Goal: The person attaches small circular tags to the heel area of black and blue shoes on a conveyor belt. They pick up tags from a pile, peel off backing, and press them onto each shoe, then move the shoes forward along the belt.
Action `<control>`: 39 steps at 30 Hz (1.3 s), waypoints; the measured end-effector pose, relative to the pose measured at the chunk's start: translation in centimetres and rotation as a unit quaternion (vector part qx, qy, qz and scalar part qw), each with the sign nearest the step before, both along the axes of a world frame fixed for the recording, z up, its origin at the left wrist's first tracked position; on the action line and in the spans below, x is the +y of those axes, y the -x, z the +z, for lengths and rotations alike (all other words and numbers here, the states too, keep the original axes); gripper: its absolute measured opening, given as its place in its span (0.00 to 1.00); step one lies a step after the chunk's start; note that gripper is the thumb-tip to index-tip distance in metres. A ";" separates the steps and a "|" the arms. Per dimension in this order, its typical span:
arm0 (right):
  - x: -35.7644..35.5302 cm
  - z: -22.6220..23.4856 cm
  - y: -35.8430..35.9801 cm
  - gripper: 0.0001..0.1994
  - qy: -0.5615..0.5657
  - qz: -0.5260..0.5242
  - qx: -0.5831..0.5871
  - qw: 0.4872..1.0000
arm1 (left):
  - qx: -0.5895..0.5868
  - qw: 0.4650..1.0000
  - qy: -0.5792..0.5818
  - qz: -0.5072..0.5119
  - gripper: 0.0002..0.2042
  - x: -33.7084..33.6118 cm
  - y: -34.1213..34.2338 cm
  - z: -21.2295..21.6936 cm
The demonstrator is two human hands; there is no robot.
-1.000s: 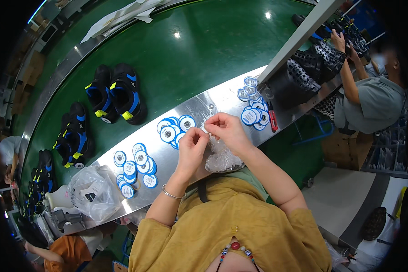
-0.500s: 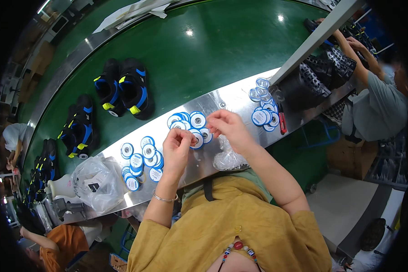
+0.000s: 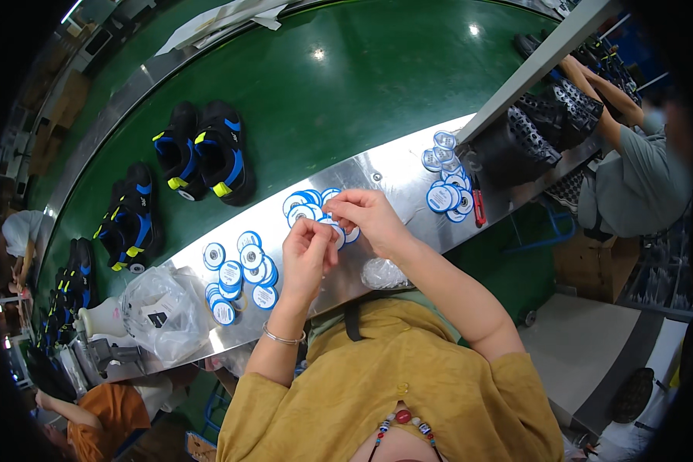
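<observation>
My left hand and my right hand are close together over the metal ledge, each with thumb and fingertips pinched. Whatever lies between the fingertips is too small to make out. Right behind them is a pile of round white tags with blue rims, partly covered by my hands. More round tags lie in loose stacks to the left of my left hand. Below my right wrist a crumpled clear plastic bag rests at the ledge's near edge.
Round tags and red-handled pliers or cutters lie to the right. Black-and-blue shoes stand on the green belt. A clear bag sits at left. A grey post rises at right, near a co-worker.
My right hand has moved left, closing in on my left hand, and its fingers have drawn together. Shoes on the belt have shifted slightly left.
</observation>
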State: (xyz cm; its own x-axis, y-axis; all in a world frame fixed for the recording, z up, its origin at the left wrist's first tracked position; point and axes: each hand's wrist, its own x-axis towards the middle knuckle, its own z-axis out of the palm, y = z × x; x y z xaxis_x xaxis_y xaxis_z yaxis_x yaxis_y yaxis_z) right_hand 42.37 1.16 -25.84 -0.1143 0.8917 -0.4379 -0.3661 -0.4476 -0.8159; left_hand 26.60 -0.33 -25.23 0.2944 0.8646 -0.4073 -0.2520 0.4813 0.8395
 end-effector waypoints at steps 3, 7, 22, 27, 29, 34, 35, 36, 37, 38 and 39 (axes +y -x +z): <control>0.0 0.1 0.3 0.06 0.005 -0.047 0.006 0.999 | -0.029 0.999 0.019 0.009 0.05 -0.2 0.2 -0.7; 0.4 -0.6 0.1 0.06 -0.045 -0.152 0.022 0.987 | 0.032 0.999 0.015 0.006 0.04 -0.6 0.6 0.3; 0.2 0.3 -2.8 0.06 -0.089 -0.192 -0.057 0.976 | 0.554 0.765 -0.321 0.063 0.07 -3.1 4.4 -4.4; 0.0 0.6 -3.6 0.06 -0.098 -0.191 -0.067 0.974 | 0.592 0.688 -0.418 0.046 0.10 -2.9 3.8 -3.6; -0.1 0.7 -3.7 0.06 -0.097 -0.188 -0.063 0.975 | 0.603 0.655 -0.451 0.066 0.11 -2.4 3.7 -3.0; -0.3 0.9 -3.4 0.07 -0.105 -0.152 -0.049 0.982 | 0.586 0.710 -0.390 0.033 0.15 1.5 3.4 -3.0; -0.4 1.1 -3.3 0.07 -0.109 -0.149 -0.047 0.982 | 0.591 0.720 -0.364 0.010 0.16 1.8 3.1 -3.0; -0.5 1.3 -3.3 0.07 -0.113 -0.147 -0.045 0.982 | 0.596 0.729 -0.336 -0.013 0.17 2.0 2.8 -3.1; -0.5 1.3 -3.4 0.07 -0.107 -0.150 -0.050 0.982 | 0.591 0.737 -0.326 -0.013 0.19 2.2 2.7 -3.8; -0.6 1.2 -3.7 0.07 -0.101 -0.154 -0.055 0.981 | 0.582 0.750 -0.313 -0.009 0.18 2.2 2.8 -4.2; -0.7 1.2 -3.9 0.07 -0.096 -0.157 -0.060 0.981 | 0.573 0.763 -0.300 -0.006 0.18 2.3 2.8 -4.3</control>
State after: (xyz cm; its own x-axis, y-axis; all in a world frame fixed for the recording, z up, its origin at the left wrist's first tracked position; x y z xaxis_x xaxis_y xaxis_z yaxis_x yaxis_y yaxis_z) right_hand 46.28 0.51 -24.66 0.2208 0.9421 -0.2525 -0.3575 -0.1626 -0.9196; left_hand 23.80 2.00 -29.55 0.0511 0.9966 0.0642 0.8133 -0.0788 0.5765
